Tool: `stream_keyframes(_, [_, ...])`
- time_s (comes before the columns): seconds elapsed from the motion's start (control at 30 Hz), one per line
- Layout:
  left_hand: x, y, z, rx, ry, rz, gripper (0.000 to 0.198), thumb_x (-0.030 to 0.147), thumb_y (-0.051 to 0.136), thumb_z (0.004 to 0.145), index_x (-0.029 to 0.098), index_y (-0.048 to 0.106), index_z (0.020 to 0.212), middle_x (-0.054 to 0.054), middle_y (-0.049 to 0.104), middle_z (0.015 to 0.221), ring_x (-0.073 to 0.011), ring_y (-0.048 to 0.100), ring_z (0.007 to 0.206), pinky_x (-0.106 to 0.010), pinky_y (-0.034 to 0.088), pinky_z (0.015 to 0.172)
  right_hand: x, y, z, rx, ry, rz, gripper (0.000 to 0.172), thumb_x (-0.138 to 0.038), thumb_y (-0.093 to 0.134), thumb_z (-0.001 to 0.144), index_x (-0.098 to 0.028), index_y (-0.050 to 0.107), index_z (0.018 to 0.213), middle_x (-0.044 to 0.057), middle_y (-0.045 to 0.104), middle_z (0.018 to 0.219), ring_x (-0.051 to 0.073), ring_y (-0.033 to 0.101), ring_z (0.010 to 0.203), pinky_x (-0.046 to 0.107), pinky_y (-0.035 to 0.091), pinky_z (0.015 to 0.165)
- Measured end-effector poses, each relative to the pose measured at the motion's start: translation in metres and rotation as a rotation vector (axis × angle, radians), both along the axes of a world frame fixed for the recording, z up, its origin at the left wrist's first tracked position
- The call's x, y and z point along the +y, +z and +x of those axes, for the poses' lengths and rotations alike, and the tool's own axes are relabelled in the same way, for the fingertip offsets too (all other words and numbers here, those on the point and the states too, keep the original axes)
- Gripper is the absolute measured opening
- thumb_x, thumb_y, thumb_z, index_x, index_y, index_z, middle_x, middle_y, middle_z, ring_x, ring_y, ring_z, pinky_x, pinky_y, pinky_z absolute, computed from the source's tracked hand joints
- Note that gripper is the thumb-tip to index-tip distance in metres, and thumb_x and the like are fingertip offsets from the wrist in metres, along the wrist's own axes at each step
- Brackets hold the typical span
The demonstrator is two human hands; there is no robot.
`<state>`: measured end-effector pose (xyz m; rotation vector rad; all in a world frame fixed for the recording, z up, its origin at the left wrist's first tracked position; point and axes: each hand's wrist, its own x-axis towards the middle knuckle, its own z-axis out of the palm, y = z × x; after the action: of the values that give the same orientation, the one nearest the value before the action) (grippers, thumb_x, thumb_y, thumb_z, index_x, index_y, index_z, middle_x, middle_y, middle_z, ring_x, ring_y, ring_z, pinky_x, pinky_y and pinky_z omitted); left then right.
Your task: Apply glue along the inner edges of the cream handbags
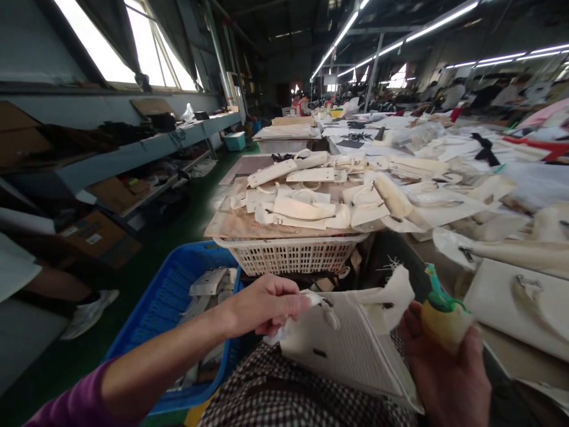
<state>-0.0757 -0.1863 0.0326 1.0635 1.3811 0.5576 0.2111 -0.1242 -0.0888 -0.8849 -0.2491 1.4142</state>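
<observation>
A cream, ribbed handbag panel or bag (338, 332) rests on my lap over a checked apron, with a dark slot in its face. My left hand (278, 305) is closed at its upper left edge, pinching a crumpled white scrap (315, 298) that could be tissue or cloth. A small cream loop (331, 314) hangs beside those fingertips. On the right, my right hand (448, 362) cradles a yellowish squeeze bottle (444, 326) with a green top, held to the right of the bag. A pale flap (395, 296) sticks up at the bag's upper right.
A blue basket (155, 302) with cream pieces stands at my left. Ahead, a board over a white basket (293, 255) bears piled cream bag parts (306, 207). More bags (520, 296) cover the table at right. A person's leg and shoe (91, 311) show at far left.
</observation>
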Motion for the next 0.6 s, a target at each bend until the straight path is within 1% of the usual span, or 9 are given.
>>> stream_keyframes(0.07, [0.009,-0.006,0.001,-0.182,0.023,-0.043,0.045,0.059,0.069,0.080,0.016,0.060,0.073,0.009,0.045,0.046,-0.0045,0.030,0.033,-0.017,0.020,0.031,0.004,0.007,0.000,-0.011,0.029,0.010,0.049,-0.062,0.065,0.085,-0.021,0.072,0.112,0.009,0.074,0.107,0.025,0.071,0.097,0.040,0.058,0.088])
stream_keyframes(0.13, [0.017,-0.014,0.002,-0.320,0.033,-0.065,0.045,0.057,0.074,0.077,0.015,0.060,0.072,0.009,0.044,0.044,-0.0032,0.025,0.032,-0.016,0.017,0.029,0.011,0.012,-0.003,-0.012,0.040,0.020,0.051,-0.063,0.065,0.084,-0.023,0.072,0.114,0.009,0.073,0.108,0.028,0.070,0.101,0.046,0.057,0.089])
stream_keyframes(0.27, [0.028,-0.027,0.002,-0.520,0.061,-0.132,0.041,0.050,0.079,0.075,0.015,0.059,0.074,0.009,0.047,0.046,-0.0024,0.027,0.030,-0.015,0.018,0.028,0.032,0.017,-0.008,-0.009,0.017,0.034,0.047,-0.063,0.065,0.083,-0.026,0.072,0.112,0.007,0.072,0.104,0.032,0.069,0.101,0.059,0.048,0.098])
stream_keyframes(0.33, [0.031,-0.029,0.004,-0.581,0.057,-0.161,0.037,0.046,0.078,0.078,0.015,0.057,0.074,0.008,0.047,0.047,-0.0025,0.028,0.029,-0.016,0.019,0.028,0.043,0.019,-0.010,-0.014,0.026,0.026,0.046,-0.062,0.065,0.084,-0.026,0.072,0.111,0.007,0.071,0.104,0.034,0.069,0.101,0.064,0.045,0.100])
stream_keyframes(0.37, [0.031,-0.029,0.006,-0.596,0.053,-0.168,0.036,0.044,0.077,0.079,0.015,0.057,0.073,0.008,0.048,0.048,-0.0025,0.028,0.029,-0.016,0.018,0.027,0.048,0.019,-0.011,-0.012,0.043,0.020,0.045,-0.061,0.064,0.085,-0.026,0.072,0.111,0.008,0.071,0.105,0.035,0.069,0.101,0.065,0.046,0.098])
stream_keyframes(0.43, [0.032,-0.027,0.009,-0.604,0.038,-0.166,0.034,0.042,0.077,0.079,0.016,0.055,0.074,0.008,0.047,0.049,-0.0022,0.027,0.029,-0.016,0.016,0.027,0.058,0.020,-0.014,0.017,0.094,0.009,0.041,-0.058,0.062,0.088,-0.025,0.072,0.111,0.009,0.070,0.106,0.034,0.070,0.100,0.063,0.052,0.091])
stream_keyframes(0.5, [0.032,-0.025,0.012,-0.591,0.012,-0.143,0.034,0.038,0.080,0.076,0.017,0.053,0.074,0.009,0.047,0.050,-0.0017,0.026,0.029,-0.016,0.015,0.028,0.066,0.022,-0.018,0.060,0.140,-0.007,0.039,-0.055,0.059,0.092,-0.022,0.071,0.110,0.010,0.069,0.105,0.033,0.070,0.098,0.058,0.058,0.081])
stream_keyframes(0.53, [0.031,-0.024,0.013,-0.580,-0.010,-0.132,0.035,0.036,0.081,0.074,0.018,0.051,0.073,0.009,0.046,0.050,-0.0016,0.026,0.030,-0.016,0.016,0.029,0.069,0.023,-0.020,0.078,0.143,-0.016,0.038,-0.052,0.058,0.093,-0.022,0.071,0.111,0.010,0.069,0.104,0.031,0.070,0.096,0.054,0.060,0.077])
stream_keyframes(0.6, [0.031,-0.024,0.014,-0.546,-0.057,-0.114,0.035,0.032,0.083,0.071,0.019,0.051,0.074,0.010,0.044,0.048,-0.0022,0.028,0.032,-0.017,0.017,0.030,0.073,0.026,-0.025,0.093,0.097,-0.022,0.033,-0.046,0.057,0.096,-0.021,0.070,0.112,0.008,0.069,0.102,0.025,0.069,0.089,0.043,0.062,0.069])
